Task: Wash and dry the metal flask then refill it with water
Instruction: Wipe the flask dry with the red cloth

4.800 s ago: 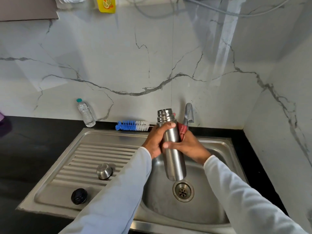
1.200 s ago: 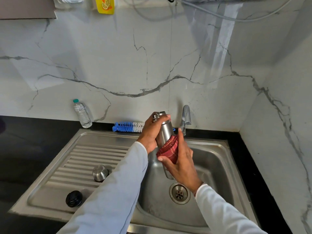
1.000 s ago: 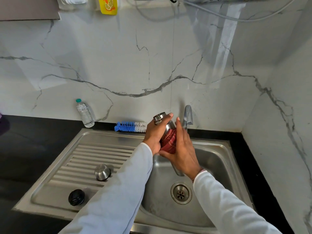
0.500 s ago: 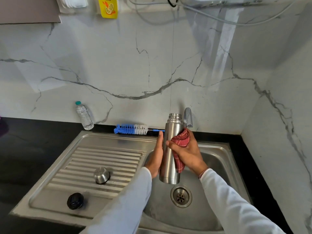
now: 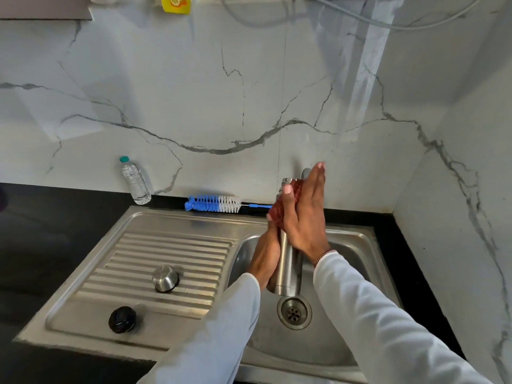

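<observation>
The metal flask stands upright over the sink basin, above the drain. The left hand grips its lower body. The right hand, fingers straight, presses a red cloth against its upper part. A steel cap and black lid lie on the drainboard.

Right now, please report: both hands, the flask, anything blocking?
Left hand grips the steel flask low on its body. Right hand flat, pressing red cloth against its neck. Flask upright over sink, cap off. Nothing blocking.
</observation>
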The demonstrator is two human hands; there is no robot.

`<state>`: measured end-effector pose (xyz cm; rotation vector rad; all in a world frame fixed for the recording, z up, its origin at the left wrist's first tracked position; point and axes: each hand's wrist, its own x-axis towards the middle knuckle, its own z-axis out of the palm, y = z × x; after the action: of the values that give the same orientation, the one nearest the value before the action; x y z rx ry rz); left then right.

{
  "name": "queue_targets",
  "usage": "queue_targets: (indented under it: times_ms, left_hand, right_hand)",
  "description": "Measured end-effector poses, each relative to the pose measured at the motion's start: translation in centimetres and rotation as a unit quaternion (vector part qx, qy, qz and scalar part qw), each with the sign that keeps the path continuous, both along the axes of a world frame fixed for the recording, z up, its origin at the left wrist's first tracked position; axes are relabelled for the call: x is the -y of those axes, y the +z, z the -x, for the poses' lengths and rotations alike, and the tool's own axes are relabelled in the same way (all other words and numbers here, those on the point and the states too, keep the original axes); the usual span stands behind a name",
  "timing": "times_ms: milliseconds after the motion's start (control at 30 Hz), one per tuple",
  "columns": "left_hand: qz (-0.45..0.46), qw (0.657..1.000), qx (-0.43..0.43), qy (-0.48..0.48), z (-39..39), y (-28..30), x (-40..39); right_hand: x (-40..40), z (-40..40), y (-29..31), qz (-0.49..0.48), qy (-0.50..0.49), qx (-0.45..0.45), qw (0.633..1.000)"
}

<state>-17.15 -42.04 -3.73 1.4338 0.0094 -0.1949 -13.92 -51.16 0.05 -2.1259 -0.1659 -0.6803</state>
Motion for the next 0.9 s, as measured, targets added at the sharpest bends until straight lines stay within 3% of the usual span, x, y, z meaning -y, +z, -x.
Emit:
queue_targets:
  times_ms: [167, 367, 500, 700, 833, 900]
  left_hand:
    - [0.234, 0.970, -0.068, 0.000, -1.1, -0.9, -1.0]
    - [0.337, 0.930, -0.144, -0.011, -0.5, -0.2, -2.6]
    - [0.325, 0.931, -0.165, -0.016, -0.2, -0.4, -2.7]
    - [0.323, 0.938, -0.122, -0.014, -1.2, -2.3, -2.7]
    - [0.236, 0.969, -0.076, -0.013, -0.9, -1.9, -1.9]
    - [0.206, 0.975, -0.076, -0.028, -1.2, -2.2, -2.2]
  right_hand:
    - [0.3, 1.6, -1.2, 0.286, 0.088, 0.047, 0.953]
    - [0.6, 6.1, -3.7, 0.392, 0.164, 0.058, 0.903]
    - [0.3, 6.4, -4.1, 0.322, 0.157, 0.042, 0.933]
    - [-0.6, 2.4, -1.6, 0.158, 0.150, -0.014, 0.976]
    - [-0.9, -1.2, 0.0, -0.020, 0.136, -0.117, 0.984]
    - [-1.4, -1.3, 0.1, -0.040, 0.065, -0.148, 0.986]
